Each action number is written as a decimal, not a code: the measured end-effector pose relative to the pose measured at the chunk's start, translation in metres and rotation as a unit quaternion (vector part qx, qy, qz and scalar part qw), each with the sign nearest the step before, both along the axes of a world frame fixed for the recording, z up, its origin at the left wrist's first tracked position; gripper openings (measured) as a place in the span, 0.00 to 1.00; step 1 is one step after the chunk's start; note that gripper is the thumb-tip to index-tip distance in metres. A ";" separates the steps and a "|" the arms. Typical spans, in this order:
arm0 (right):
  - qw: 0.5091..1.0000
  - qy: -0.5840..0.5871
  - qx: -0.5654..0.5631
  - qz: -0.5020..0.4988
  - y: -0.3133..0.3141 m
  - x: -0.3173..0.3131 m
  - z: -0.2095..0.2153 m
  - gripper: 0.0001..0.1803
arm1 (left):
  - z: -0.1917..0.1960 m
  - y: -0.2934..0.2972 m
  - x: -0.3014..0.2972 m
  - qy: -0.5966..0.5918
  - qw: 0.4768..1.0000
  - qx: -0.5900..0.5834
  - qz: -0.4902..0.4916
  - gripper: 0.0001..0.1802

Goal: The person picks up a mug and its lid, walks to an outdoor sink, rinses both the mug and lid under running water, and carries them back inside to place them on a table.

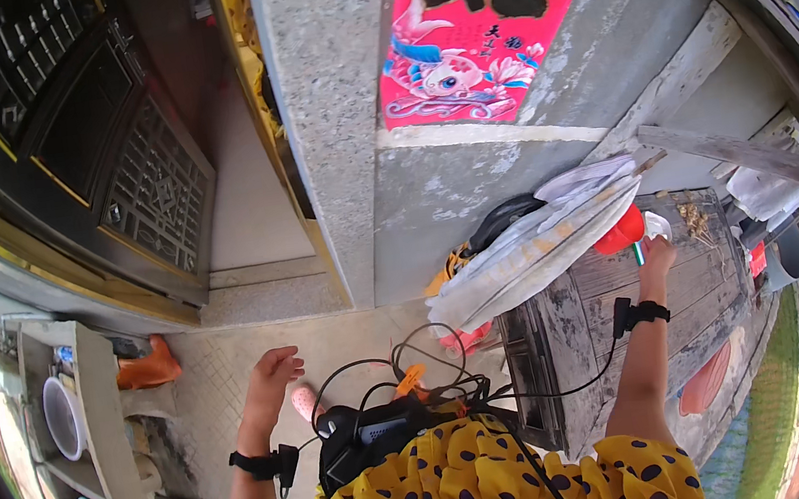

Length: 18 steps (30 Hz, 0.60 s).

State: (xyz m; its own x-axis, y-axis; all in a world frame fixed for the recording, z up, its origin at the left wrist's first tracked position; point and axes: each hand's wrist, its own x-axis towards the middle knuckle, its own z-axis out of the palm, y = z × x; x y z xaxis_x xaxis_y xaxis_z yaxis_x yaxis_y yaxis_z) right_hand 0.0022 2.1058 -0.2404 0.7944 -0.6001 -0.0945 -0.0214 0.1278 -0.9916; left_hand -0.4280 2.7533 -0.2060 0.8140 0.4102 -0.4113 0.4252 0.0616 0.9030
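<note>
Wooden table [700, 270]: one, weathered and planked, the landmark for every place below.
Right hand [659, 253]: one, over the far part of the table, at a small white item; the fingers were partly hidden, so whether they were clamped on it could not be told.
White item [657, 225]: one, at the table's far part, against the right fingers; its kind was unclear.
Red object [619, 233]: one, rounded, at the table's far edge, just left of the white item.
Teal strip [638, 253]: one, narrow, over the table between the red object and the right hand.
Dried twigs [695, 223]: one small bunch, on the table, right of the right hand.
Left hand [277, 369]: one, well left of the table, fingers loosely bent and apart from any object.
Wristbands [646, 313]: two, black, one per wrist.
Pale cloth [540, 246]: one stained heap, by the table's far left corner.
Basins [64, 419]: two, one whitish and one blue, on shelving far left of the table.
Orange bag [148, 363]: one, left of the table, near the shelving.
Banner [483, 37]: one, pink-red, on the wall beyond the table; one large black brush character above smaller dark ones, with a fish picture.
Orange tag [409, 380]: one, on cables left of the table; its marks were too small to read.
</note>
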 end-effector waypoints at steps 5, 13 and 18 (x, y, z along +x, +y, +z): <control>0.980 0.030 -0.179 0.085 0.079 -0.125 0.062 0.15 | -0.020 0.042 -0.005 -0.021 0.998 -0.035 -0.055 0.17; 0.927 0.054 -0.361 0.082 0.265 -0.250 0.061 0.15 | -0.029 0.137 -0.058 -0.006 0.997 -0.066 -0.049 0.16; 0.899 0.053 -0.336 0.275 0.385 -0.274 0.036 0.16 | -0.035 0.205 -0.108 0.004 0.998 -0.064 -0.021 0.17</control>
State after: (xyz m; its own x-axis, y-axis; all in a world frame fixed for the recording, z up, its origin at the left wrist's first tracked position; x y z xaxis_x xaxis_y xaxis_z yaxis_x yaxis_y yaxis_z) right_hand -0.2716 2.4908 -0.2047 0.9964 -0.0688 0.0504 0.0034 -0.5581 -0.8298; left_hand -0.5356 2.9587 -0.2408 0.8258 0.3202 -0.4643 0.4369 0.1574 0.8856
